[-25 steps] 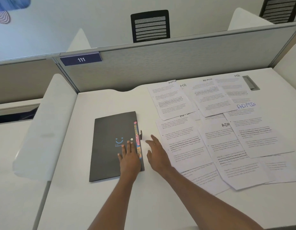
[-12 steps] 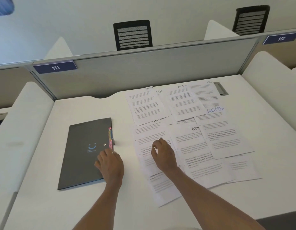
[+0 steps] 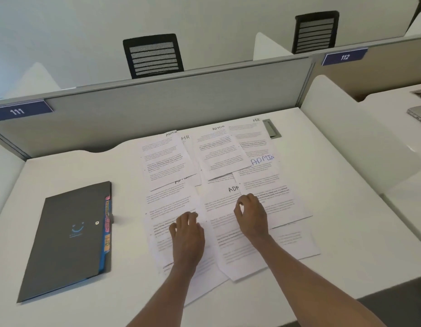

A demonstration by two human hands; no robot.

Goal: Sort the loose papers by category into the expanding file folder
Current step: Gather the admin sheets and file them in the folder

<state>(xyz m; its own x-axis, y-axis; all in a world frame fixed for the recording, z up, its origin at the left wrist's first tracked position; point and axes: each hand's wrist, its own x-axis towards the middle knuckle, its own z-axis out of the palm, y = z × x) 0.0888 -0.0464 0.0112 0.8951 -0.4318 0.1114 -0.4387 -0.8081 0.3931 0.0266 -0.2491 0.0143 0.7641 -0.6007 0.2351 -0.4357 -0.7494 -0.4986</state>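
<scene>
Under left hand (image 3: 188,234), papers (image 3: 167,161), folder (image 3: 68,239) leftward

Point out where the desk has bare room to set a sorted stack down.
Bare desk lies behind the folder up to the partition, in the strip between folder and loose papers, and right of the papers toward the white side divider. The middle is crowded: overlapping sheets under the left hand and right hand.

Small print on the papers (image 3: 167,161) is too tiny to read. One heading (image 3: 233,189) is half covered by another sheet. Tab words on the folder (image 3: 68,237) are blurry. The right edge cuts off a grey thing (image 3: 418,113).
</scene>
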